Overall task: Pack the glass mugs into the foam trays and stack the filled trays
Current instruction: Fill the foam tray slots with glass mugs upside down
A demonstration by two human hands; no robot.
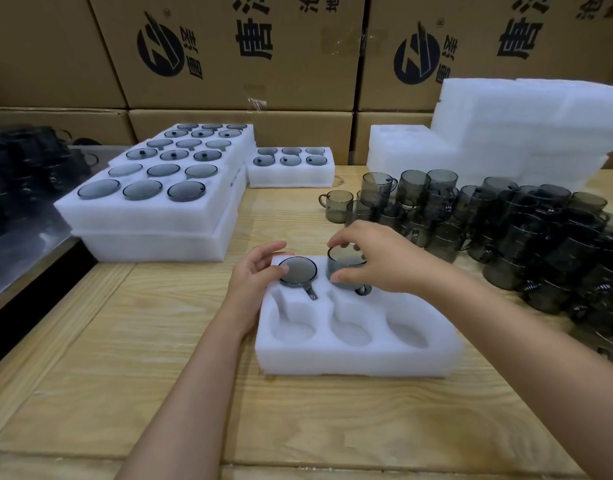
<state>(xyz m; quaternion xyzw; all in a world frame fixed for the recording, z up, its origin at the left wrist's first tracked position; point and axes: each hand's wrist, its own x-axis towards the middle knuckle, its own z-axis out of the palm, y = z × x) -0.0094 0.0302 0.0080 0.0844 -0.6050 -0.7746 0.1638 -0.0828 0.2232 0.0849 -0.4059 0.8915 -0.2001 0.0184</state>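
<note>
Hands at foam tray [350, 358]: right hand [377, 261] pinches mug [345, 268] rim in far-middle pocket; left hand [256, 275], fingers loose, touches far-left seated mug [298, 270].

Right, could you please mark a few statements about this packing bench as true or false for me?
1. The right hand grips the held mug by its rim at the foam tray's back row. True.
2. The tray's front row is full. False: all three front cavities are empty.
3. The left hand touches the seated mug in the back left cavity. True.
4. The loose mugs are piled left of the tray. False: they stand to its right; the filled trays are on the left.
</note>
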